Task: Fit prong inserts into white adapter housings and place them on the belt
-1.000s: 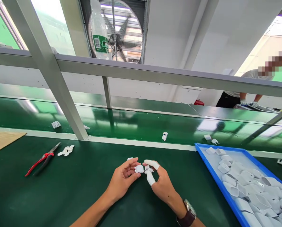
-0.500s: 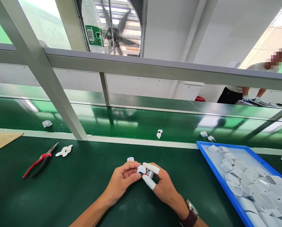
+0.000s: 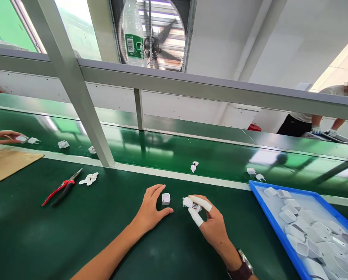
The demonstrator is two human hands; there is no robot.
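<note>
My right hand (image 3: 210, 217) pinches a small white plastic part with inner pieces (image 3: 188, 202) between its thumb and forefinger, both covered with white finger cots. Just to the left, my left hand (image 3: 150, 206) is open, its thumb and fingers spread around a small white square charger housing (image 3: 166, 199) that stands on the green table. I cannot tell whether the fingers touch that housing.
A blue tray (image 3: 274, 229) of white housings stands at right. Red-and-black pliers (image 3: 63, 187) and flat white pieces (image 3: 89, 179) lie at left. Behind a pale edge strip, a green belt (image 3: 162, 155) carries small white parts. Another person's hand (image 3: 0, 137) holds a part far left.
My left hand has let go of the white part and opened beside the housing. My right hand keeps the part, now apart from the left. Another person's hand has appeared at far left.
</note>
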